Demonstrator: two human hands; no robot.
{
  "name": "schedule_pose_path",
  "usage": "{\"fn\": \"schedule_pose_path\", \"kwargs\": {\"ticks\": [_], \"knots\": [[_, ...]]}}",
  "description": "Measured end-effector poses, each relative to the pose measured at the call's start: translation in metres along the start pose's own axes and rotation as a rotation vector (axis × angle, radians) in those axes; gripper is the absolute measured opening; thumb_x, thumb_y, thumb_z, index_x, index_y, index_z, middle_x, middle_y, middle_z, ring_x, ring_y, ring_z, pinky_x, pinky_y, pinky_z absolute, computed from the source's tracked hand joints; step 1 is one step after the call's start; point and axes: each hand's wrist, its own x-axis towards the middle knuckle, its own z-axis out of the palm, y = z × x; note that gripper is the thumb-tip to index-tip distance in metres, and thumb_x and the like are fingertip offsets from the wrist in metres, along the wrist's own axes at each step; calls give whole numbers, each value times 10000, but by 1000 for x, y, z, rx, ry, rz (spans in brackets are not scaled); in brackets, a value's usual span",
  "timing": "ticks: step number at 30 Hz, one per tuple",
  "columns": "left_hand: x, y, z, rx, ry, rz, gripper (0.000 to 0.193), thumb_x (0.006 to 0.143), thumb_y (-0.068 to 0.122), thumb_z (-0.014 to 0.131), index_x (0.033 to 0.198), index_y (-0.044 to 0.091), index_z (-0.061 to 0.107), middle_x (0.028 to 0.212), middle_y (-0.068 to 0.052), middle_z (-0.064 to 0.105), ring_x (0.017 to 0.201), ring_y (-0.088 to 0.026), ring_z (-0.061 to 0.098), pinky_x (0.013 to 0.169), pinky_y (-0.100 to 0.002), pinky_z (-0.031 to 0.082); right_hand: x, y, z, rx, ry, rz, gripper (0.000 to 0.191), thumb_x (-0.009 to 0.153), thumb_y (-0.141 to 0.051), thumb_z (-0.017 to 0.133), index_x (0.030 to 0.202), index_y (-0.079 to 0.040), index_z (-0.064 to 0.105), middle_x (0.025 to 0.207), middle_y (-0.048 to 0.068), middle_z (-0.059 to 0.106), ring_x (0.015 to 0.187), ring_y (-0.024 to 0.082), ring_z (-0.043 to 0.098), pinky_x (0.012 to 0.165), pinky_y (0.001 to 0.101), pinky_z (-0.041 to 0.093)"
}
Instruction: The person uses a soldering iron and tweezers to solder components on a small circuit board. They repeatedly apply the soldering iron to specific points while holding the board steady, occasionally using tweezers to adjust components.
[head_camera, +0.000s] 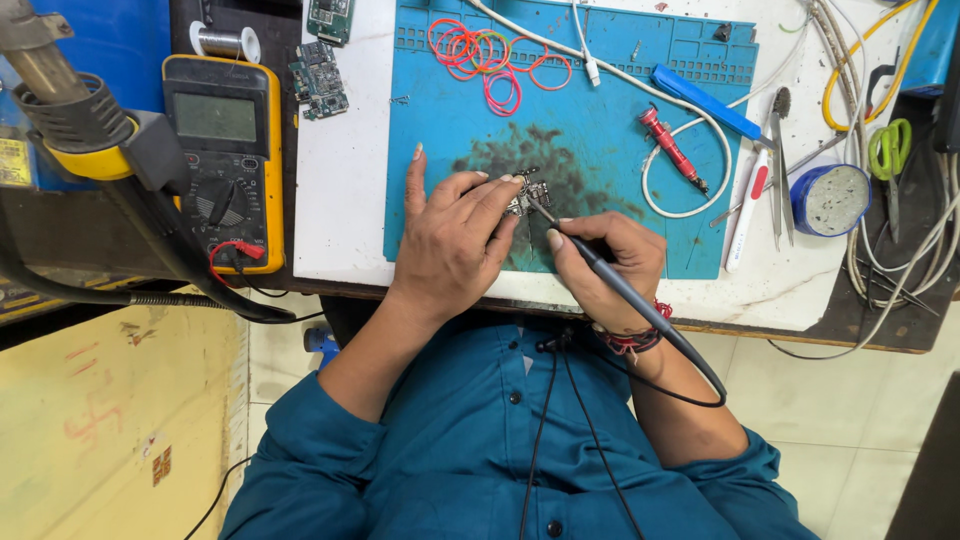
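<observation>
A small circuit board (529, 194) lies on a blue work mat (610, 110), over a dark stained patch. My left hand (450, 235) rests on the mat, and its fingertips pin the board's left side. In my right hand (603, 268) is a thin black probe (600, 268) on a cable, held like a pen. The probe's tip touches the board. Its black lead runs back over my right forearm.
A yellow multimeter (222, 150) with a red plug sits left of the mat, with a hot-air nozzle (60, 100) beyond it. Coloured rubber bands (490, 60), a white cable (690, 130), a red tool (672, 147), tweezers (780, 170), a round tin (832, 198) and green scissors (888, 150) lie nearby.
</observation>
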Motion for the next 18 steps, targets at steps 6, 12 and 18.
{"fn": "schedule_pose_path", "kwargs": {"ticks": [6, 12, 18], "knots": [[0, 0, 0, 8, -3, 3, 398, 958, 186, 746, 1335, 110, 645, 1224, -5, 732, 1202, -218, 619, 1266, -585, 136, 0, 0, 0, 6, 6, 12, 99, 897, 2, 788, 965, 14, 716, 778, 46, 681, 658, 48, 573, 594, 220, 428], [0, 0, 1, 22, -6, 7, 389, 961, 188, 744, 1329, 108, 648, 1227, -6, 734, 1199, -218, 618, 1265, -583, 132, 1, -1, -1, 8, -12, 14, 94, 892, -1, 784, 957, 9, 717, 757, 38, 672, 642, 50, 561, 581, 222, 410], [0, 0, 0, 37, -9, 10, 377, 970, 190, 743, 1325, 107, 649, 1216, -2, 734, 1192, -212, 623, 1269, -583, 132, 2, -1, -1, 4, -20, 27, 98, 881, -3, 780, 955, 6, 717, 744, 34, 663, 630, 46, 555, 573, 219, 407]]}}
